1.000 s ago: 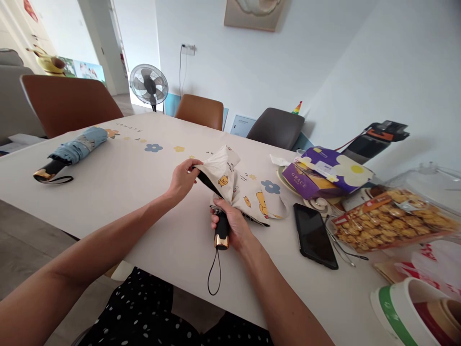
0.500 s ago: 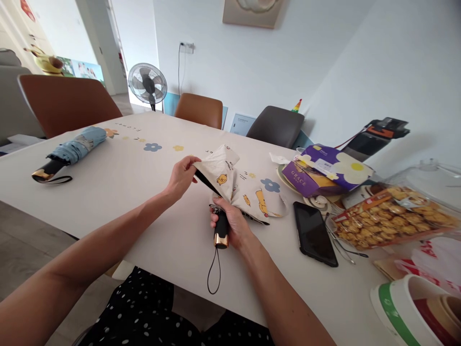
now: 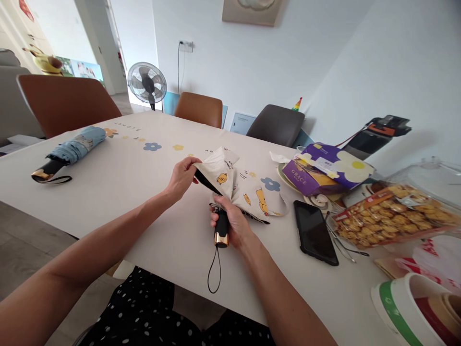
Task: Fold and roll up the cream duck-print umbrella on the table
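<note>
A white folding umbrella (image 3: 248,192) with yellow cartoon figures lies loosely collapsed above the table, its canopy pointing away from me. My right hand (image 3: 232,218) is wrapped round the top of its black handle, thumb pressed on the canopy's gathered base. A thin black wrist loop hangs from the handle's gold end. My left hand (image 3: 183,178) pinches the edge of one canopy panel and holds it out to the left; the panel's dark underside shows. At the table's left lies a second, light blue umbrella (image 3: 77,146), rolled up, with a black and gold handle.
On the white table (image 3: 144,235), to the right, are a black phone (image 3: 315,233), cables, a purple box (image 3: 324,168), a clear tub of cookies (image 3: 392,211) and a white-green container (image 3: 391,307). A dark bottle (image 3: 378,137) stands behind. Chairs (image 3: 200,109) and a fan (image 3: 147,84) stand beyond.
Almost nothing differs. Both hands keep the same hold on the umbrella, and the spread panel's far tip has dipped slightly.
</note>
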`<control>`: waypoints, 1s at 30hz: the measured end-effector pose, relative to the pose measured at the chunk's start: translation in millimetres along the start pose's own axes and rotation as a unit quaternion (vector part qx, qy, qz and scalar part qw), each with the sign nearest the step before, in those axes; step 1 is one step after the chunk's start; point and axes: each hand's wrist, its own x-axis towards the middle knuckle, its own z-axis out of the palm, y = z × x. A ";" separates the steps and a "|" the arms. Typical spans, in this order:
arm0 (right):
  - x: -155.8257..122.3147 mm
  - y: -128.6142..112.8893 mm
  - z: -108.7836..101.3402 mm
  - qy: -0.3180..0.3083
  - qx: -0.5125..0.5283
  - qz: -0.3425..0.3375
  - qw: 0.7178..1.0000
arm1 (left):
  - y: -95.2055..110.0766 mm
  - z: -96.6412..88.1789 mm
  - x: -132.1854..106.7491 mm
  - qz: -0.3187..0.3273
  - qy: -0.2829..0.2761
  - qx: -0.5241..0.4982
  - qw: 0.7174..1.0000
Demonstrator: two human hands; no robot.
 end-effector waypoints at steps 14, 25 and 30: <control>1.6 1.1 -0.4 -0.006 0.003 -0.002 1.000 | -5.5 2.5 -0.7 -0.013 -0.018 0.011 1.000; 0.7 1.0 -0.5 -0.007 0.002 -0.005 1.000 | -7.1 3.0 -2.6 -0.021 -0.038 0.025 0.999; -0.2 -0.1 0.5 -0.003 0.000 -0.004 1.000 | -7.2 4.4 -3.9 -0.027 -0.048 0.032 0.998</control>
